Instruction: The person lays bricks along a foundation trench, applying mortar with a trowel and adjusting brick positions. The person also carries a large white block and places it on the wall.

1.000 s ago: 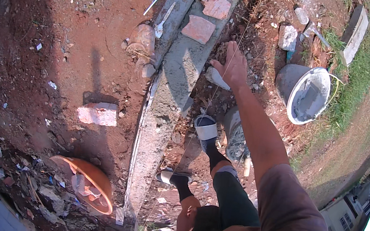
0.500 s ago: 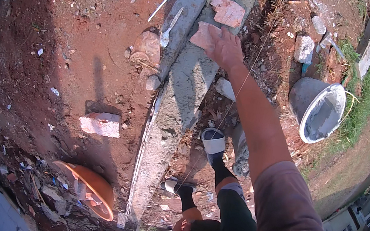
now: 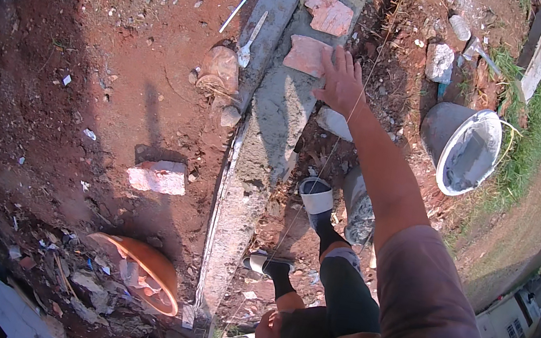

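My right hand (image 3: 343, 82) is open, fingers spread, at the right edge of a flat pinkish brick piece (image 3: 306, 55). Whether the fingertips still touch it, I cannot tell. This piece lies on grey mortar along a long concrete strip (image 3: 234, 213). Just beyond it, a second pinkish brick piece (image 3: 329, 15) rests on the same strip. A small mortar-smeared trowel (image 3: 250, 40) lies on the grey ledge to the left. My left hand (image 3: 268, 331) is low down beside my knee, its fingers mostly hidden.
A taut string (image 3: 361, 95) crosses beside my right arm. On the right, a tilted bucket (image 3: 437, 132) holds grey mortar. To the left are a loose brick piece (image 3: 158, 177) on red soil and an orange basin (image 3: 161, 267) with broken pieces. A pale stone block (image 3: 334, 123) lies near my foot.
My right hand has slid off the brick piece to its right edge, and its fingers have spread. The brick piece stays on the mortar. The whole view has shifted slightly.
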Tool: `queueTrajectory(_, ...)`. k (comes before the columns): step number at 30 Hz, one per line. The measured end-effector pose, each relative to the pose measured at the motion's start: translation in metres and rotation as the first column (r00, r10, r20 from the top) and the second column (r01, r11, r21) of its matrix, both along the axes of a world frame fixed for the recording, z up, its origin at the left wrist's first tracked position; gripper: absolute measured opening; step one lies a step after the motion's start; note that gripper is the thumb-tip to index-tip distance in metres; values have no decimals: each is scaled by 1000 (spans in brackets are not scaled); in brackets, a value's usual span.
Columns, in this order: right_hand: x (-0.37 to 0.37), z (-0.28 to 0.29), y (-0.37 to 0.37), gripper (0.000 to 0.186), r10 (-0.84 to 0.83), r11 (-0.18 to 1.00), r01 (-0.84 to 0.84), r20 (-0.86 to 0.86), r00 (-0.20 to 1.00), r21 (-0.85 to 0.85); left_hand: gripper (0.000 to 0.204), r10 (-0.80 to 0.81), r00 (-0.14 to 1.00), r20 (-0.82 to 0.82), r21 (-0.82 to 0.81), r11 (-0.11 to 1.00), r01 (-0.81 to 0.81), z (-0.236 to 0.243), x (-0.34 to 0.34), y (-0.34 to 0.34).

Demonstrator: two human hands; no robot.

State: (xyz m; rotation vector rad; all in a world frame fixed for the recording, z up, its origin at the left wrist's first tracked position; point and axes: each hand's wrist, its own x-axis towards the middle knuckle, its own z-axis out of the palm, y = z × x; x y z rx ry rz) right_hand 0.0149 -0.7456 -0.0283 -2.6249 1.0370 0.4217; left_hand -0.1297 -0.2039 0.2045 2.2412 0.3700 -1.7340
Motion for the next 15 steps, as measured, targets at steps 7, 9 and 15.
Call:
queueTrajectory(7, -112, 76, 112, 87, -254, 917, 292, -166, 953, 272, 41, -108, 993, 47, 2, 994, 108, 55, 29, 8)
queueTrajectory(9, -139, 90, 134, 87, -307, 881, 362, -214, 927, 303, 37, -170, 974, 150, -78, 980, 183, 47, 41, 16)
queueTrajectory(15, -178, 107, 159, 87, -349, 849, 439, -312, 883, 293, 37, -151, 975, 161, -138, 975, 174, 34, 53, -15)
